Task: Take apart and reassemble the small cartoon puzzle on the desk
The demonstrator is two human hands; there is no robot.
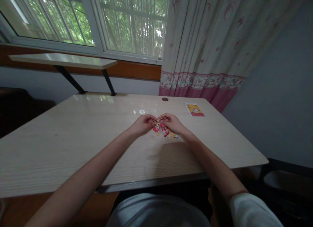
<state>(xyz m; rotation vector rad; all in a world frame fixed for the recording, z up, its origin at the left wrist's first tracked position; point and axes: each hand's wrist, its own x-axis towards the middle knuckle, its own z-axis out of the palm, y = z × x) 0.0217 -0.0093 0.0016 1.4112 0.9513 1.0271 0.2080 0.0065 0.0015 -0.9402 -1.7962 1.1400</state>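
Observation:
Both my hands meet over the middle of a pale wooden table (73, 139). My left hand (143, 123) and my right hand (172, 121) have their fingers pinched together on a small sheet of patterned paper (163, 130), pink, red and yellow. The paper lies mostly flat on the table under my right hand, with its upper edge between my fingertips. How it is folded is hidden by the fingers.
A small yellow and red packet (194, 109) lies on the table's far right. A round cable hole (165, 99) sits near the far edge. A raised shelf (63, 60) stands at the back left under the window; a curtain (207, 51) hangs at right.

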